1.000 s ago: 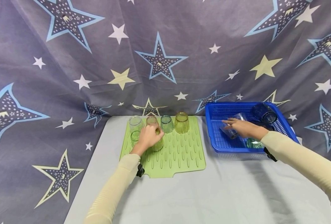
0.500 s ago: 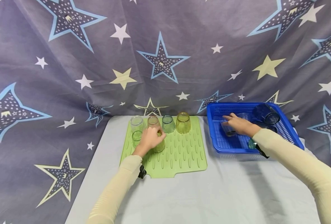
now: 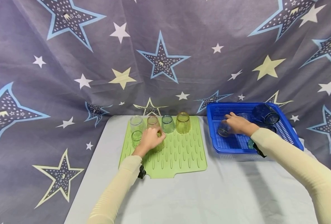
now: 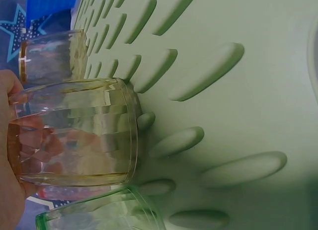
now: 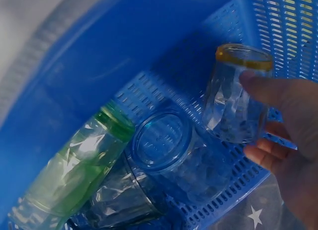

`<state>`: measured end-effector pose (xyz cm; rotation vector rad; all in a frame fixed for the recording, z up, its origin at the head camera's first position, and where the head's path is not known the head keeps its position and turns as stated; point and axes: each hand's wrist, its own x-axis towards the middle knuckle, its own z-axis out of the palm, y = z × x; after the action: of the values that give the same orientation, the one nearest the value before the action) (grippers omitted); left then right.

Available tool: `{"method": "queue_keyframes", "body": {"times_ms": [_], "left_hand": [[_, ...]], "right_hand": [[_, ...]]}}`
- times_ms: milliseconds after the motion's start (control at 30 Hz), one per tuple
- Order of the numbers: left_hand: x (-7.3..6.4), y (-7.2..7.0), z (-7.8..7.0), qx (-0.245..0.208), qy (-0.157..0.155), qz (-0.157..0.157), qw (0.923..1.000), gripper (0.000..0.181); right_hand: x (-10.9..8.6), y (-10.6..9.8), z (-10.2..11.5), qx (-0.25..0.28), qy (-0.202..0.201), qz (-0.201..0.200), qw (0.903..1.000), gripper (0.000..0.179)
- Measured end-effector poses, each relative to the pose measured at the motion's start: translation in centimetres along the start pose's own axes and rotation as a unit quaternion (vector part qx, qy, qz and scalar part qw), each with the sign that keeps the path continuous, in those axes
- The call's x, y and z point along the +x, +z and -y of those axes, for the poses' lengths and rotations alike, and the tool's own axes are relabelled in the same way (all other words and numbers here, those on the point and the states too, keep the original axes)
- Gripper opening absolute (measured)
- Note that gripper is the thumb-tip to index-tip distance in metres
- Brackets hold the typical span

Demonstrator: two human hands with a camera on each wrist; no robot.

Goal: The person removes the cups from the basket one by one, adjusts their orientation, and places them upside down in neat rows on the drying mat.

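Observation:
On the green drying mat (image 3: 182,160), my left hand (image 3: 150,138) grips a pale yellow glass (image 4: 84,135) by its upper end; the glass stands upside down. Beside it is a small green glass (image 3: 136,137). Behind stand a clear glass (image 3: 136,123), a pinkish glass (image 3: 153,121), a teal glass (image 3: 168,125) and a wider yellow glass (image 3: 183,123). Inside the blue basket (image 3: 216,147), my right hand (image 3: 238,123) holds a clear glass with an amber rim (image 5: 231,106), thumb on the near side and fingers on the far side.
More glasses lie in the basket: a dark blue one (image 3: 266,114), a bluish clear one (image 5: 164,140) and a green-rimmed one (image 5: 74,170). The basket stands on the white table (image 3: 210,193) right of the mat. A starry cloth (image 3: 165,90) hangs behind.
My right hand has gone from spread fingers over the basket to holding a glass there, and that glass has tilted and shifted slightly. My left hand stays on the yellow glass.

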<state>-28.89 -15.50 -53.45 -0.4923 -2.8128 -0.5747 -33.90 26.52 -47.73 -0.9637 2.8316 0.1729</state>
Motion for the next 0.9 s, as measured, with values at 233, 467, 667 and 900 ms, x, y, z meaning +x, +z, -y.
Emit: {"method": "queue_keyframes", "body": {"times_ms": [233, 467, 667, 900], "left_hand": [[-0.1, -0.2, 0.3, 0.006, 0.011, -0.001, 0.9999, 0.010], [-0.1, -0.1, 0.7, 0.011, 0.011, 0.009, 0.9998, 0.010], [-0.2, 0.0, 0.8, 0.010, 0.008, 0.012, 0.9998, 0.010], [-0.3, 0.2, 1.0, 0.019, 0.026, 0.003, 0.9995, 0.010]], "right_hand": [[0.3, 0.0, 0.1, -0.033, -0.013, -0.037, 0.9987, 0.047], [1.4, -0.3, 0.5, 0.002, -0.022, 0.001, 0.9998, 0.052], [1.9, -0.2, 0.3, 0.018, -0.019, 0.023, 0.9994, 0.050], [2.0, -0.1, 0.2, 0.052, 0.002, 0.053, 0.9972, 0.050]]}}
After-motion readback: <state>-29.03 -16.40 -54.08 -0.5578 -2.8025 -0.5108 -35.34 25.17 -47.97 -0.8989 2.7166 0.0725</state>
